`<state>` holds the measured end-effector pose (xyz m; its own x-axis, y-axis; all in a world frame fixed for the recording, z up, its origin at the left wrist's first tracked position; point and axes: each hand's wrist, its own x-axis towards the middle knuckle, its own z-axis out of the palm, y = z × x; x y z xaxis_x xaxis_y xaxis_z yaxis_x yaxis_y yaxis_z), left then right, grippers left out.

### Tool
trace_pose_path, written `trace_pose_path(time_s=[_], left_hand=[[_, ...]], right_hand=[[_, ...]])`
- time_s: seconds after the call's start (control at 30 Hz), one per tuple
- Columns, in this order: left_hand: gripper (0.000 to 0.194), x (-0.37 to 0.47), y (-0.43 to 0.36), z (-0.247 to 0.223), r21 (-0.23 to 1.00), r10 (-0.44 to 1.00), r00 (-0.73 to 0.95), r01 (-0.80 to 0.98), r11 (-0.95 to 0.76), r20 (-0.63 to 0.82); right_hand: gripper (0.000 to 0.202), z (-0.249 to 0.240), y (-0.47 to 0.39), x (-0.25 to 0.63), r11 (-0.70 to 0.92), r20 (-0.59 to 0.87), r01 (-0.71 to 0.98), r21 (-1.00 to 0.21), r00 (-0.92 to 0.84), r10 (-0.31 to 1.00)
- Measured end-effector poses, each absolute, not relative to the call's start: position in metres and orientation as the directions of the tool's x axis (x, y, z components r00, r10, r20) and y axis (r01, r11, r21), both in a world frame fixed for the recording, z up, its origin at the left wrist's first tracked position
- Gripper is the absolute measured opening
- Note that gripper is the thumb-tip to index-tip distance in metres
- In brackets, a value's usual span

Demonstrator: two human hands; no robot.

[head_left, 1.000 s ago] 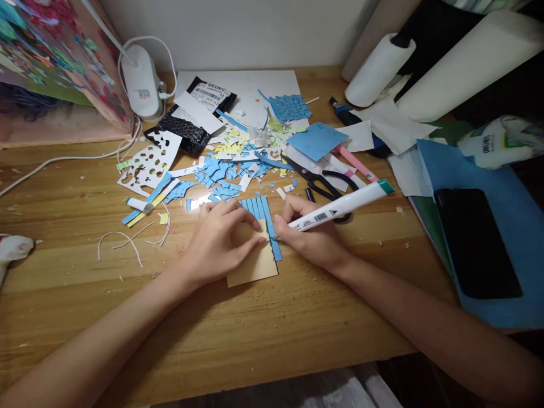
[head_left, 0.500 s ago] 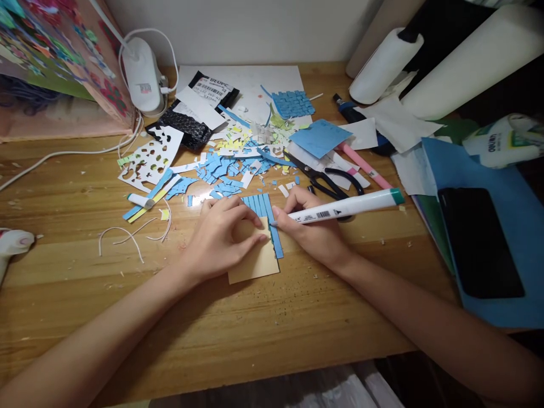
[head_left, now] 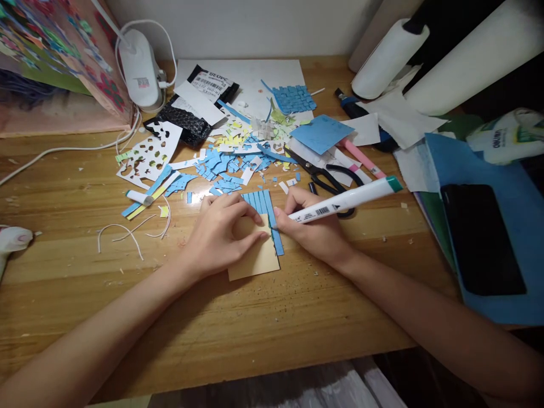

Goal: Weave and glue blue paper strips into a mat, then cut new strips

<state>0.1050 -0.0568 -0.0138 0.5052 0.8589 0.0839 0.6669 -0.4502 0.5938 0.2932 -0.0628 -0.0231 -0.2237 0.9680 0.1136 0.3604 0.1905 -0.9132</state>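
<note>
A white marker point(head_left: 340, 205) with a green end is held in my right hand point(head_left: 312, 229), slanting up to the right. Its tip rests at the right edge of a pale yellow card point(head_left: 255, 260), where dark green marks show. My left hand point(head_left: 227, 226) holds that card down, thumb and forefinger bent on its surface. Beneath the card lies a piece of blue paper point(head_left: 277, 242) with dark lines along it, seen past the card's top and right edges. The fingers hide part of both sheets.
Behind my hands lie blue paper scraps point(head_left: 221, 164), black scissors point(head_left: 325, 178), a pink pen point(head_left: 363, 158) and a black plastic packet point(head_left: 191, 127). White strings point(head_left: 123, 232) lie at left. A black phone point(head_left: 482, 238) rests on blue sheets at right, near paper rolls point(head_left: 389, 59).
The marker's tip has slid slightly down along the card's right edge, and its green end has tilted up a little. My left hand stays on the card. The view has shifted slightly.
</note>
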Motion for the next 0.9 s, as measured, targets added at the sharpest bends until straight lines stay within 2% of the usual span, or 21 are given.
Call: trace_pose_path(time_s=[0.27,0.9], left_hand=[[0.017,0.1048,-0.0575,-0.0132,0.587,0.861,0.502,0.675,-0.447,0.079],[0.017,0.1063,-0.0564,-0.0115,0.591,0.859,0.509,0.675,-0.441,0.059]], right_hand=[[0.032,-0.0208,-0.0645,0.2919,0.171,0.076,0.423,-0.890,-0.232,0.970],[0.033,-0.0171,-0.0671,0.2917,0.136,0.004,0.451,-0.882,-0.281,0.960]])
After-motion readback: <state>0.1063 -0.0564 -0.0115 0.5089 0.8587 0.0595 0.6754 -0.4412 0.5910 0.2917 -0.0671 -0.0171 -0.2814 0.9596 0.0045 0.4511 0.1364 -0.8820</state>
